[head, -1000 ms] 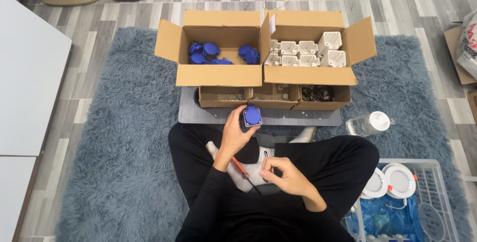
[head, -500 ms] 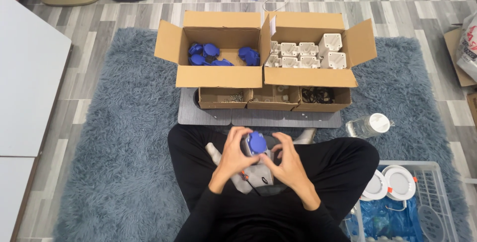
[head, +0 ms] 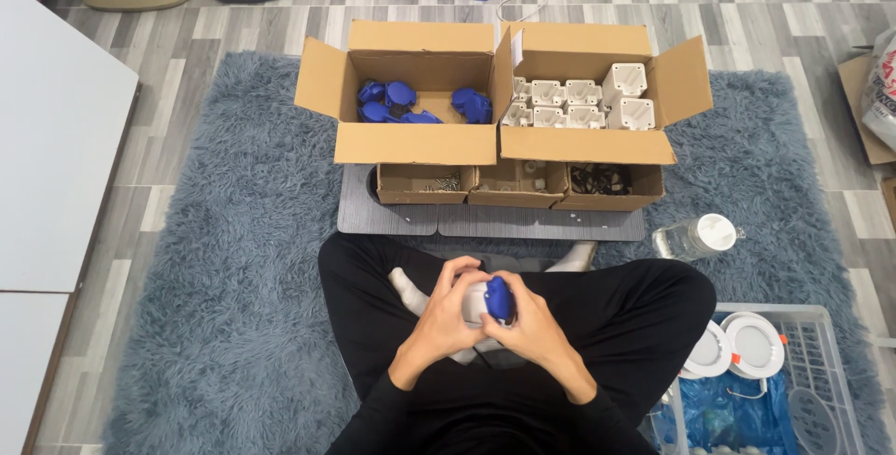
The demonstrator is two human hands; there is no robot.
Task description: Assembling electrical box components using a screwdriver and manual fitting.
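Landmark: the grey shaggy rug, on which the person sits cross-legged in black clothes.
Thing in hand: a small part with white plastic body and round blue plastic cap, held over the lap, at the near middle of the rug.
Left hand: fingers curled around the white side of the part, grasping it.
Right hand: fingers clenched on the blue cap side, pressing against the left hand.
Left cardboard box: open, at the far side of the rug, with only a few loose blue round caps on its bottom.
Right cardboard box: open, touching the left one, with rows of white square plastic bodies.
Three low brown trays: just before the boxes, on a grey flat board; they hold small screws, small pale bits and black rings, as far as one can tell.
Clear plastic bottle: lies on the rug to the right of the board.
White wire basket: at the right near corner of the rug, with round white discs inside.
Progress, as a judgement: one cap and one body are now being joined; many separate pieces still wait in both boxes, so much work seems left.
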